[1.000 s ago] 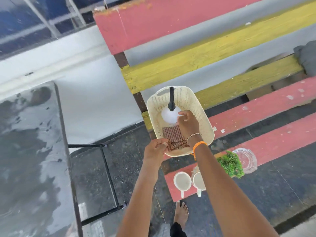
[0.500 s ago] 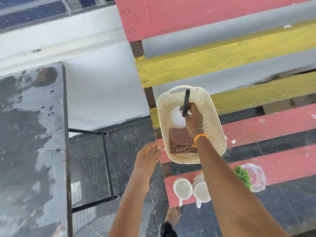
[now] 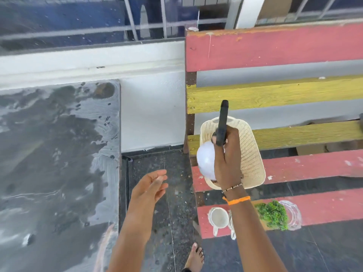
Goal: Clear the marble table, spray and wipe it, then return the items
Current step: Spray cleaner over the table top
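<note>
The spray bottle (image 3: 206,160) is held above the near end of the basket (image 3: 250,154), which rests on the bench (image 3: 314,167); its black head is gripped by the right hand (image 3: 226,160), with the white body hanging below. The left hand (image 3: 151,186) is held relaxed and holds nothing, over the floor between bench and marble table (image 3: 59,154). The table top is seen bare but streaked with wet patches, so the spraying step appears to be at hand. A slip is judged possible, since the bottle is carried by its head alone and its weight hangs below the grip. Spray could also be misdirected if the trigger is squeezed before the nozzle faces the table. Two cups (image 3: 219,217) and a glass vase with a green plant (image 3: 273,213) are set on the nearest red slat, just beside the right forearm, and could be knocked off by a careless swing. A bare foot (image 3: 195,258) is placed near the bench leg.
</note>
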